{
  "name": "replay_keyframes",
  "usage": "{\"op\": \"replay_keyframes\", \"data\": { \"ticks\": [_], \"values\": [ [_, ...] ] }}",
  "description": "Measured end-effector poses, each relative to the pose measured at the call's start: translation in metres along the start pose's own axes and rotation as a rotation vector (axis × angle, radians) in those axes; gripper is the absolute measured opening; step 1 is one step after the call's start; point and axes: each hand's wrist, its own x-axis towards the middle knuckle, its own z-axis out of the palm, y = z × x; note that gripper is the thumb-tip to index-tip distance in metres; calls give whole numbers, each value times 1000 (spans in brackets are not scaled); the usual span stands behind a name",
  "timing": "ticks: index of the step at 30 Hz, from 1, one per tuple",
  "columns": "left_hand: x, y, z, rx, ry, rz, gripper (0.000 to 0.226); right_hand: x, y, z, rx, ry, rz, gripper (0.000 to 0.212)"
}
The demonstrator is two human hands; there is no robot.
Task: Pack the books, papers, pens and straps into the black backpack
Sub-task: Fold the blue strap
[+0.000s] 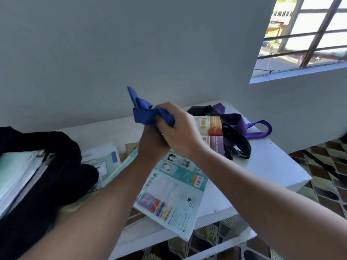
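— White table (266, 166) first, since it carries everything. What sits on it, set against the fingers?

— Black backpack (56, 166) lies well to the left of them and nearer the camera, its mouth open, with a stack of books and papers (16, 173) showing inside. Below the fingers a large teal booklet (174, 194) lies flat, one corner hanging over the table's near edge.

— And beyond them?

— To the right and farther off, an orange and purple booklet (212, 130), with a black strap (236, 145) across it and a purple strap (251, 126) looping out past that. Left of the wrists, more papers (105, 160) lie flat beside the backpack.

— The hands themselves?

— Both are raised above the table, pressed together. The right hand (180, 128) has its fingers curled round a bunched blue strap (146, 113), which sticks up and leftward out of the grip. The left hand (152, 141) is closed beneath it, clasping the same blue strap from below.
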Motion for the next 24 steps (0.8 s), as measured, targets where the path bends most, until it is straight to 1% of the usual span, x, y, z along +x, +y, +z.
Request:
{"op": "replay_keyframes", "data": {
  "ticks": [1,2,3,4,5,6,7,9,10,11,12,13,14,15,17,18,20,22,24],
  "values": [
    [-2,-4,-10,-177,116,62,17,5,-11,11,8,-32,-22,28],
    [-4,-2,-23,-379,189,41,16,9,-20,21,1,-46,-48,27],
    [-4,-6,-39,-435,325,57,26,14,-28,31,-20,-45,-70,26],
    [-5,-8,-54,-408,446,42,31,17,-34,40,-48,-45,-79,26],
    [-2,-18,-68,-305,493,-14,32,19,-36,49,-70,-52,-59,26],
    [1,-46,-77,-191,541,-97,29,20,-33,56,-70,-71,-19,27],
    [2,-66,-92,-156,461,-151,24,21,-30,67,-37,-104,31,27],
    [5,-110,-119,143,354,-232,44,21,-21,86,61,-163,173,26],
    [-2,-116,-131,188,260,-281,43,21,-15,94,101,-187,258,27],
    [-13,-106,-136,241,165,-303,29,20,-5,101,133,-207,360,27],
    [-23,-97,-138,237,85,-355,16,17,7,107,153,-234,469,25],
    [-31,-94,-137,315,64,-343,10,13,20,114,174,-263,578,26],
    [-38,-93,-134,339,38,-324,13,6,32,116,188,-289,675,29],
    [-42,-94,-130,288,31,-337,16,0,45,117,190,-304,731,33],
    [-47,-112,-128,213,66,-387,13,-6,60,116,216,-238,800,34],
    [-49,-117,-125,220,90,-394,14,-6,63,115,270,-187,841,34],
    [-51,-119,-121,183,97,-395,12,-3,66,109,461,-115,930,30],
    [-52,-116,-122,91,124,-384,8,-2,69,105,579,-89,972,29],
    [-52,-120,-124,-62,174,-405,4,-3,73,106,550,-84,969,28]
  ]
}}
